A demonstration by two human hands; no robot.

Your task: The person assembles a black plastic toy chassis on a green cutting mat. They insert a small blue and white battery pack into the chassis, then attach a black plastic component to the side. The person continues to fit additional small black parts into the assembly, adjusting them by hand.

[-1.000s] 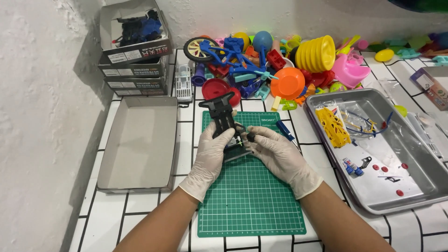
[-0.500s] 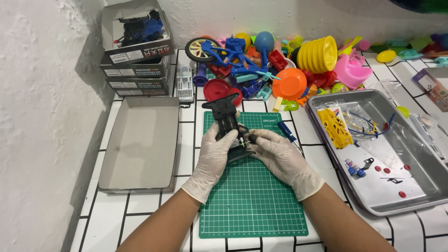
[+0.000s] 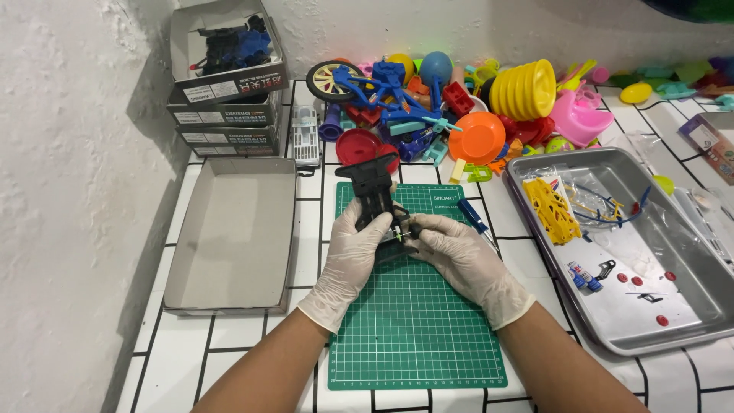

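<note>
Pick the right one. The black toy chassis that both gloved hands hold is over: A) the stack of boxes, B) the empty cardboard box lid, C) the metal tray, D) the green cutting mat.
D: the black toy chassis, gripped by the left hand and the right hand, sits over the green cutting mat, between the cardboard box lid and the metal tray.

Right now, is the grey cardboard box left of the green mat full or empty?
Empty. The open grey box shows only its bare bottom, with nothing lying inside it, beside the green mat.

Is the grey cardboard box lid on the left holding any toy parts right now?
No, the open grey box lid beside the green cutting mat shows only its bare inside.
</note>
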